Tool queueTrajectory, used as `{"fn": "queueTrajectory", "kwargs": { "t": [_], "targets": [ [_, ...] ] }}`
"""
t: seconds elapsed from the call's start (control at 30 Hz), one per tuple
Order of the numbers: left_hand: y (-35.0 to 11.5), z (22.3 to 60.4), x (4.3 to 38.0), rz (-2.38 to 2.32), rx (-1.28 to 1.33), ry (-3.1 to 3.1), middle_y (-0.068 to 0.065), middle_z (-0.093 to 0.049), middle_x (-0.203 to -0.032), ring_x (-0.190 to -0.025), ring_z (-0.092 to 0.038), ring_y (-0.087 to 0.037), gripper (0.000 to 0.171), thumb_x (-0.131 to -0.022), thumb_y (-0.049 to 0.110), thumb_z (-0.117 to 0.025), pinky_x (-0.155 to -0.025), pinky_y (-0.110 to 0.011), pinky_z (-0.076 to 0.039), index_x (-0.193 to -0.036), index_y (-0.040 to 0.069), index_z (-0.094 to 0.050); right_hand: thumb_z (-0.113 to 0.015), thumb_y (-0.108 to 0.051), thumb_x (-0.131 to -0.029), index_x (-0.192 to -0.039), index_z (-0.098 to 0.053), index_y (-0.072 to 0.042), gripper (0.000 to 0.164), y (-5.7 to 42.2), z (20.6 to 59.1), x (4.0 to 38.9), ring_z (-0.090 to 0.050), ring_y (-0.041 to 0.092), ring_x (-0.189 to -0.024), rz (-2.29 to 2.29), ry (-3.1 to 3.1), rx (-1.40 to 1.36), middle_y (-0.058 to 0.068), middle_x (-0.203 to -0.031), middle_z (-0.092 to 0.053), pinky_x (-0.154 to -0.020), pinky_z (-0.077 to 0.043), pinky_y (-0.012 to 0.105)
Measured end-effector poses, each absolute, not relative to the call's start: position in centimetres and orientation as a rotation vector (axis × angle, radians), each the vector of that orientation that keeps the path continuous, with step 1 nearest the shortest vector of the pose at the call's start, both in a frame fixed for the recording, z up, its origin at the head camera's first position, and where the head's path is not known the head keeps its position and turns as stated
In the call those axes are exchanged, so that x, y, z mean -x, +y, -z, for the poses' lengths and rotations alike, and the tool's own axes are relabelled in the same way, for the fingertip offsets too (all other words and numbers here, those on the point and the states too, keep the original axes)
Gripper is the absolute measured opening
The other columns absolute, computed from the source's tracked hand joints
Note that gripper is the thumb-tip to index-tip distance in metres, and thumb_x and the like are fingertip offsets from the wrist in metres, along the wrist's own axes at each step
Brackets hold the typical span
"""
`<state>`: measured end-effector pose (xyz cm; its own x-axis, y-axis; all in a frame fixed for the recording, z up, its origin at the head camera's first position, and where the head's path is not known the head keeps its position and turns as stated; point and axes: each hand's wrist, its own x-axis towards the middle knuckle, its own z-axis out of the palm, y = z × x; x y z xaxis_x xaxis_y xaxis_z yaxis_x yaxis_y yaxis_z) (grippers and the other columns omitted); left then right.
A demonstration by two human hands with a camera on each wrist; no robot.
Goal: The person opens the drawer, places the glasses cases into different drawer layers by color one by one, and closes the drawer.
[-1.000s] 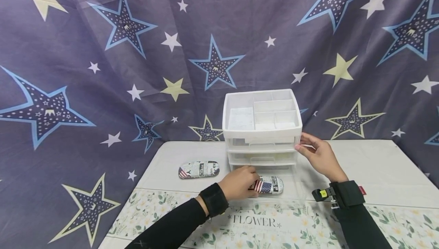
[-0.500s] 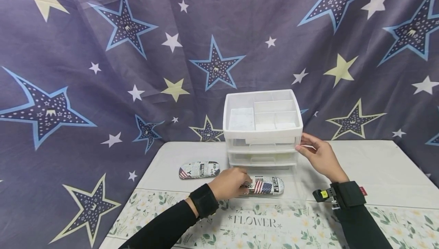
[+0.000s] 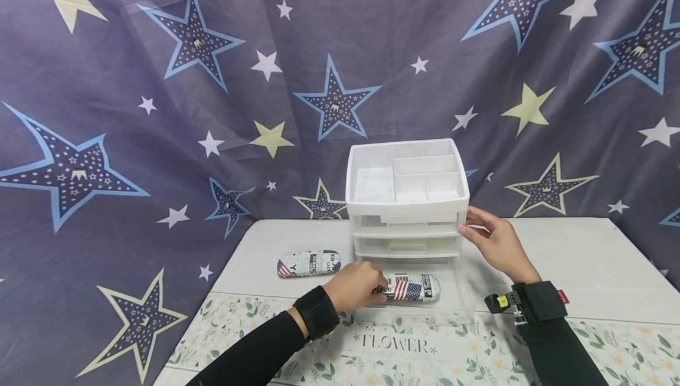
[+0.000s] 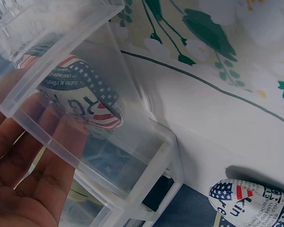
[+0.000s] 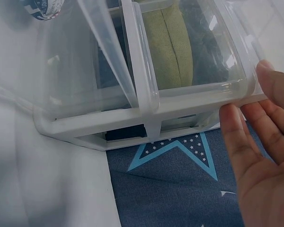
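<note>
A glasses case (image 3: 414,287) with a newsprint and flag pattern lies in the pulled-out clear bottom drawer (image 3: 451,312) of a white drawer unit (image 3: 406,202). My left hand (image 3: 355,285) is at the case's left end, thumb and fingers on either side. In the left wrist view, that left hand (image 4: 38,165) reaches to the case (image 4: 80,92), partly seen through the clear drawer wall. My right hand (image 3: 502,248) touches the unit's right front corner, fingers fairly straight. In the right wrist view, the right hand's fingertips (image 5: 230,113) meet the frame's edge.
A second, similar glasses case (image 3: 309,263) lies on the table (image 3: 563,262) left of the unit. An olive cloth item (image 5: 170,47) shows inside a shut drawer. The flowered cloth (image 3: 393,362) covers the table's front; a star-patterned curtain (image 3: 340,32) hangs behind.
My left hand has moved left along the glasses case, uncovering more of its print; the case stays in the drawer. Over the last half second both hands are nearly still.
</note>
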<state>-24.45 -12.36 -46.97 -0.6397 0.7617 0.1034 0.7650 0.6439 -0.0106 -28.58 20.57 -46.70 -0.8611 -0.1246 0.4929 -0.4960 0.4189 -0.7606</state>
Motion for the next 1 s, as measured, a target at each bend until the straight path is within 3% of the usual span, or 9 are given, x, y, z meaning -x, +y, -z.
{"fn": "queueTrajectory", "kwargs": {
  "t": [0.1, 0.23, 0.73, 1.0],
  "targets": [
    [-12.2, 46.9, 24.5, 0.032, 1.283, -2.738, 0.008, -0.069, -0.082, -0.063, -0.052, 0.004, 0.011, -0.088, 0.029, -0.084, -0.062, -0.015, -0.048, -0.091, 0.018, -0.081, -0.071, -0.017, -0.099, -0.146, -0.051, 0.004, 0.055, 20.6, 46.7, 28.6, -0.063, 0.023, -0.114, -1.419, -2.322, -0.533, 0.022, -0.125, -0.067, -0.093, -0.047, 0.008],
    [-12.1, 46.9, 24.6, 0.015, 1.263, -2.717, 0.009, -0.065, -0.076, -0.058, -0.046, 0.004, 0.010, -0.088, 0.027, -0.083, -0.057, -0.014, -0.044, -0.086, 0.017, -0.080, -0.071, -0.016, -0.099, -0.147, -0.050, 0.005, 0.056, 20.7, 46.7, 28.5, -0.062, 0.034, -0.116, -1.437, -2.322, -0.533, 0.023, -0.126, -0.066, -0.092, -0.046, 0.007],
    [-12.1, 47.3, 26.2, -0.016, 1.211, -2.702, 0.008, -0.070, -0.082, -0.066, -0.055, 0.000, 0.010, -0.087, 0.026, -0.084, -0.064, -0.019, -0.051, -0.088, 0.018, -0.080, -0.070, -0.017, -0.099, -0.148, -0.049, 0.005, 0.057, 20.6, 46.6, 28.5, -0.062, 0.036, -0.118, -1.454, -2.327, -0.533, 0.023, -0.128, -0.066, -0.093, -0.045, 0.006],
    [-12.2, 47.6, 27.1, -0.032, 1.199, -2.706, 0.011, -0.064, -0.078, -0.064, -0.050, -0.001, 0.009, -0.088, 0.027, -0.082, -0.061, -0.019, -0.047, -0.084, 0.020, -0.078, -0.070, -0.016, -0.099, -0.148, -0.049, 0.005, 0.056, 20.6, 46.6, 28.5, -0.062, 0.036, -0.119, -1.452, -2.326, -0.534, 0.023, -0.128, -0.065, -0.093, -0.045, 0.006]
  ]
}}
